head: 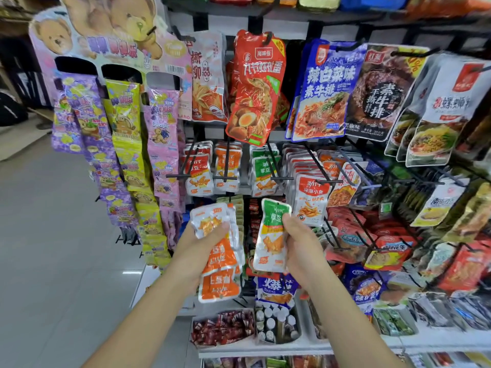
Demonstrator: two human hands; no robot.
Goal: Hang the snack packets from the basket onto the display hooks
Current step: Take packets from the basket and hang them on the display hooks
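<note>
Gleaming grey floor (pixel 53 261) beside crowded hooks (pixel 283 178)

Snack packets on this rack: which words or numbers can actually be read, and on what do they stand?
"辣白菜味 素牛排": blue packet
"手撕素牛排": dark packet
"尚味佳": red packet
"100%": white packet
"深海小鱼": small white packet on a hook
"LAND": bear display card
"厚豆", partly covered: green packet in the right hand
Too blurred to read: orange packets in the left hand
</note>
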